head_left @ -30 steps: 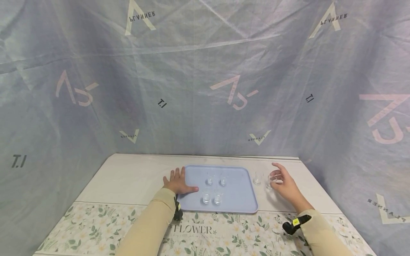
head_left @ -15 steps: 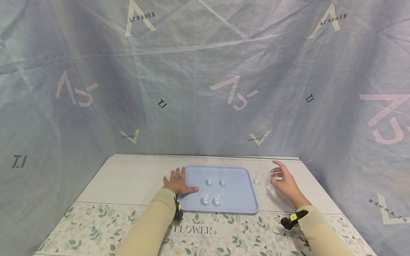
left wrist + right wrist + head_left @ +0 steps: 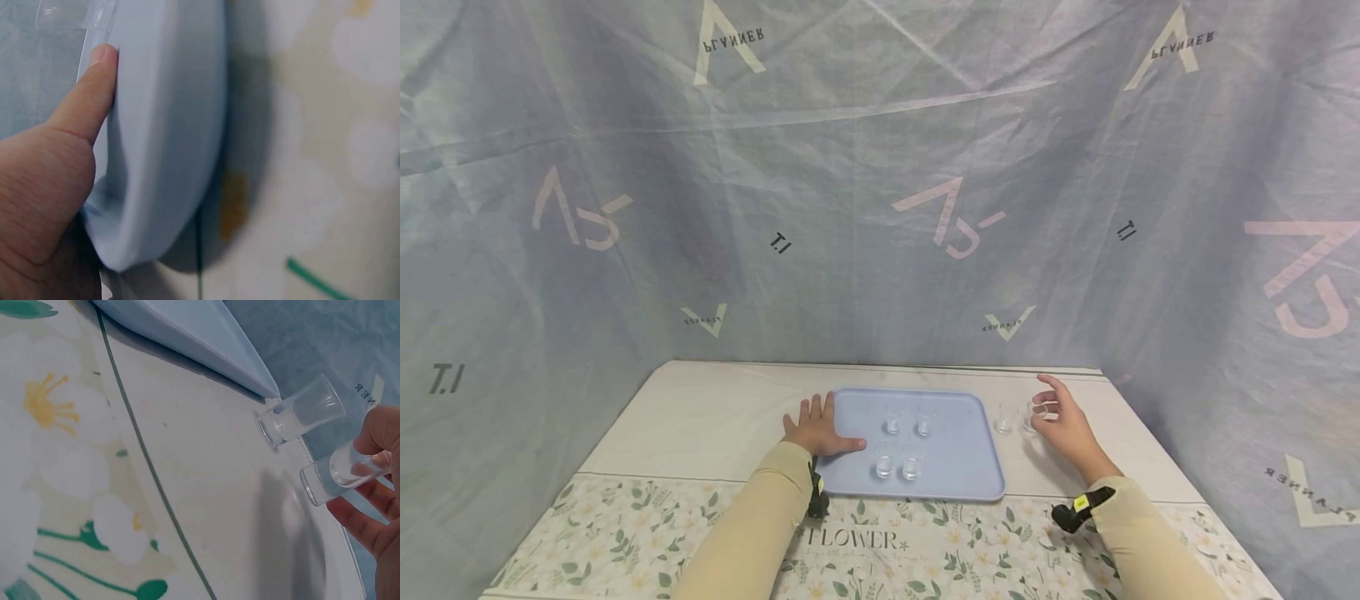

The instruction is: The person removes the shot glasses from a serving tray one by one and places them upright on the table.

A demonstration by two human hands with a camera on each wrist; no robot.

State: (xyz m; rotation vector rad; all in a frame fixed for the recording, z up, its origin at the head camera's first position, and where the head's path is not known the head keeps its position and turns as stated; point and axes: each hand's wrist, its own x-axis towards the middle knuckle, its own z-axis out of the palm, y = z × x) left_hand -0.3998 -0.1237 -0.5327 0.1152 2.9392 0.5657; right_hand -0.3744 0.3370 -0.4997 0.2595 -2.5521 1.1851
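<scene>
My left hand [image 3: 816, 429] rests with spread fingers on the left rim of a light blue tray [image 3: 958, 467]; in the left wrist view its thumb [image 3: 87, 94] lies along the inside of the tray. Several clear shot glasses stand on the tray, among them a front one [image 3: 912, 468] and a back one [image 3: 923, 423]. To the right of the tray, my right hand [image 3: 1067, 429] pinches another shot glass [image 3: 325, 478] between thumb and fingers. Whether its base touches the table cannot be told. Beside it, nearer the tray, stands one more shot glass [image 3: 300, 412].
The table has a pale cloth with a floral front band [image 3: 625, 533]. Grey printed curtains [image 3: 850, 167] enclose the back and both sides. Black wrist cameras [image 3: 1075, 512] are strapped to both wrists.
My right hand and the pinched shot glass have shifted slightly away from me, and the right wrist has swung a little left. The left hand and tray have stayed put.
</scene>
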